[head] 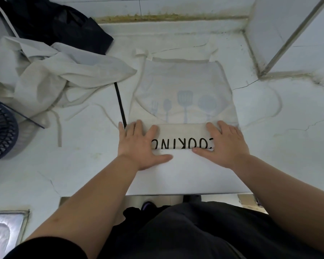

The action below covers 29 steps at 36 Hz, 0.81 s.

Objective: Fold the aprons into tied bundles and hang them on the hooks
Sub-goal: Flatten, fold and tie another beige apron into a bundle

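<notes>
Your left hand (138, 144) and right hand (224, 144) lie flat, each grip wide with fingers straight, pressing the folded band of the cream apron (183, 86) toward the worktop's (82, 165) front edge; crumpled aprons (54, 71) sit toward its back-left corner.

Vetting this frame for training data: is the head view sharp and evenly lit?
Head view: soft, even light, with only faint shadows under the left hand and right hand; the lettering on the apron is sharp; the fan at the left edge is blurred; the wide lens slants the wall panel.
</notes>
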Tool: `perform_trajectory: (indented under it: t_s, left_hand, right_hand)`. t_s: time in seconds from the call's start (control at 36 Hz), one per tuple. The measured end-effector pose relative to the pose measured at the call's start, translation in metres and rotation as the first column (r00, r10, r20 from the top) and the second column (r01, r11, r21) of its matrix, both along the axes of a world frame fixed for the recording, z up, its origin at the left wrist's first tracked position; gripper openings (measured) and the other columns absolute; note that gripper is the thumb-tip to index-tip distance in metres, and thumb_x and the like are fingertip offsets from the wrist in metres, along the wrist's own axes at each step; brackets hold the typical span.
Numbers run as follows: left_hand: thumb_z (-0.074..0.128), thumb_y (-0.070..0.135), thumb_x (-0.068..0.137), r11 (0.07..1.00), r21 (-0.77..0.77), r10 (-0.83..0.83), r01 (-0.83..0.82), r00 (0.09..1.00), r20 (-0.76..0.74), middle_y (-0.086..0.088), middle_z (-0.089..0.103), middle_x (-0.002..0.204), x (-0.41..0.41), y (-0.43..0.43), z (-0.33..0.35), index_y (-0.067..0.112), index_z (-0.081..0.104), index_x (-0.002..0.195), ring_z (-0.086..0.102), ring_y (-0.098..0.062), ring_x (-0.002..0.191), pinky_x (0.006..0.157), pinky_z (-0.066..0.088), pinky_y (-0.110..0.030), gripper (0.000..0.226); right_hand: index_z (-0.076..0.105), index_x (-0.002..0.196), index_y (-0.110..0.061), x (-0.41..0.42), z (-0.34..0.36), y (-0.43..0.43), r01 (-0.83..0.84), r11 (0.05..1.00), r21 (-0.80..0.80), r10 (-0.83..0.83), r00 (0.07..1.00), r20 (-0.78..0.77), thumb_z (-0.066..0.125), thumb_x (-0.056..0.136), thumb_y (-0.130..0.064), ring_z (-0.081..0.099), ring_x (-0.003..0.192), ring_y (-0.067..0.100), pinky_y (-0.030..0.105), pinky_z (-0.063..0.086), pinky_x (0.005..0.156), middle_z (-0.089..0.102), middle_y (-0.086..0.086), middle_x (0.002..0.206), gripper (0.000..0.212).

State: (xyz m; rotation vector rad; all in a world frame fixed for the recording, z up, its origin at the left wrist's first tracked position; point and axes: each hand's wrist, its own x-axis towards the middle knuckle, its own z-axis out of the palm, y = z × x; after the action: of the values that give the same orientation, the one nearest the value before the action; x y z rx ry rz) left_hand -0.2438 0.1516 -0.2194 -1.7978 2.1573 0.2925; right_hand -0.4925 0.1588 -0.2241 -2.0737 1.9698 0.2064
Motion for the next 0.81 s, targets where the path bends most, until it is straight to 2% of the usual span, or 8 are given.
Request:
perform_trajectory:
  t_s: [0.06, 0.14, 0.25, 0.39, 0.47, 0.56, 0.72, 0.81]
  left_hand:
    - [0.038, 0.092, 0.061, 0.999, -0.035, -0.025, 0.024, 0.999, -0.044, -0.005, 0.018, 0.155, -0.006, -0.002, 0.005, 0.031, 0.025, 0.143, 0.014, -0.025, 0.143, 0.115, -0.009, -0.052, 0.103]
    - [0.055, 0.079, 0.067, 1.0, -0.008, -0.013, 0.012, 0.987, -0.158, 0.0, 0.032, 0.145, -0.005, -0.009, 0.01, 0.022, 0.036, 0.139, 0.029, -0.022, 0.134, 0.115, 0.02, -0.041, 0.094]
    - [0.057, 0.039, 0.081, 1.0, 0.017, 0.018, -0.015, 0.978, -0.209, 0.005, 0.052, 0.116, 0.002, -0.025, 0.023, 0.027, 0.055, 0.12, 0.051, -0.02, 0.11, 0.084, 0.047, -0.033, 0.041]
    - [0.058, 0.026, 0.078, 0.964, 0.245, 0.158, -0.098, 0.958, -0.238, 0.006, 0.064, 0.081, 0.008, -0.051, 0.041, 0.029, 0.072, 0.091, 0.058, -0.018, 0.083, 0.071, 0.047, -0.028, 0.019]
    - [0.065, 0.035, 0.073, 0.906, 0.396, 0.282, -0.15, 0.911, -0.301, 0.004, 0.053, 0.068, 0.015, -0.064, 0.046, 0.019, 0.061, 0.065, 0.05, -0.017, 0.067, 0.061, 0.034, -0.027, 0.018]
    - [0.069, 0.046, 0.08, 0.863, 0.467, 0.394, -0.194, 0.836, -0.382, 0.004, 0.059, 0.081, 0.026, -0.068, 0.048, 0.025, 0.065, 0.071, 0.054, -0.014, 0.078, 0.063, 0.038, -0.027, 0.023]
    - [0.071, 0.044, 0.081, 0.774, 0.458, 0.634, -0.437, 0.526, -0.567, 0.0, 0.063, 0.092, 0.044, -0.074, 0.028, 0.016, 0.068, 0.093, 0.057, -0.017, 0.082, 0.061, 0.041, -0.026, 0.031]
    - [0.068, 0.045, 0.084, 0.803, 0.261, 0.578, -0.535, 0.594, -0.56, -0.001, 0.055, 0.076, 0.04, -0.073, 0.01, 0.01, 0.054, 0.075, 0.054, -0.023, 0.078, 0.057, 0.037, -0.027, 0.038]
  right_hand:
    - [0.031, 0.14, -0.025, 0.001, 0.001, -0.001, -0.02, 0.999, -0.025, 0.02, 0.999, -0.027, 0.034, 0.072, -0.083, 0.036, 0.129, 0.03, 0.038, 0.022, 0.109, 0.036, 0.008, 0.14, 0.089]
    - [0.041, 0.132, -0.025, 0.001, 0.007, -0.006, -0.042, 0.999, -0.023, 0.041, 0.998, -0.043, 0.008, 0.065, -0.09, 0.051, 0.112, 0.029, 0.038, 0.036, 0.096, 0.049, 0.004, 0.12, 0.099]
    - [0.052, 0.121, -0.026, -0.004, 0.02, -0.014, -0.02, 0.999, 0.049, 0.018, 0.998, 0.053, 0.011, 0.061, -0.089, 0.057, 0.104, 0.024, 0.035, 0.046, 0.085, 0.057, -0.003, 0.11, 0.096]
    - [0.057, 0.108, -0.026, -0.007, 0.051, -0.032, -0.078, 0.958, 0.276, 0.06, 0.996, 0.073, 0.056, 0.078, -0.065, 0.055, 0.105, 0.019, 0.03, 0.044, 0.082, 0.062, -0.006, 0.105, 0.049]
    - [0.057, 0.087, -0.017, -0.011, 0.056, -0.047, -0.138, 0.931, 0.339, 0.139, 0.99, 0.022, 0.051, 0.09, -0.032, 0.054, 0.098, 0.022, 0.026, 0.039, 0.072, 0.055, -0.005, 0.088, 0.016]
    - [0.053, 0.075, -0.015, -0.017, 0.06, -0.06, -0.052, 0.912, 0.407, 0.032, 0.998, 0.057, 0.048, 0.09, -0.026, 0.051, 0.087, 0.022, 0.023, 0.036, 0.059, 0.055, 0.0, 0.084, 0.019]
    - [0.056, 0.092, -0.014, -0.035, 0.046, -0.077, 0.203, 0.929, 0.308, -0.236, 0.969, 0.072, 0.048, 0.09, -0.038, 0.05, 0.092, 0.024, 0.03, 0.038, 0.074, 0.059, 0.008, 0.104, 0.025]
    - [0.052, 0.092, -0.019, -0.037, 0.035, -0.074, 0.316, 0.924, 0.216, -0.336, 0.94, 0.064, 0.052, 0.085, -0.033, 0.054, 0.089, 0.024, 0.031, 0.044, 0.075, 0.06, 0.004, 0.097, 0.015]
